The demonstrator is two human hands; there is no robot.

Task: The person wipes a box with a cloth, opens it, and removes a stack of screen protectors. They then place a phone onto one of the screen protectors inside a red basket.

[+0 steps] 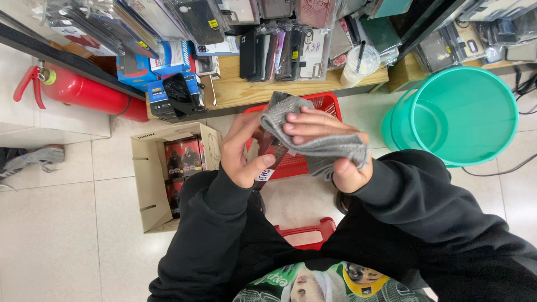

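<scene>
While the left hand pinches a dark packaged phone case upright between thumb and fingers, the right hand, wrist bent inward, presses a grey cloth against it. Both are raised above a red basket, beside a teal bucket.

We see pale tiled floor, wooden shelf packed with hanging phone cases, red fire extinguisher lying left, teal bucket right, open cardboard box, red basket.

Nubby grey cloth, glossy plastic bucket
</scene>
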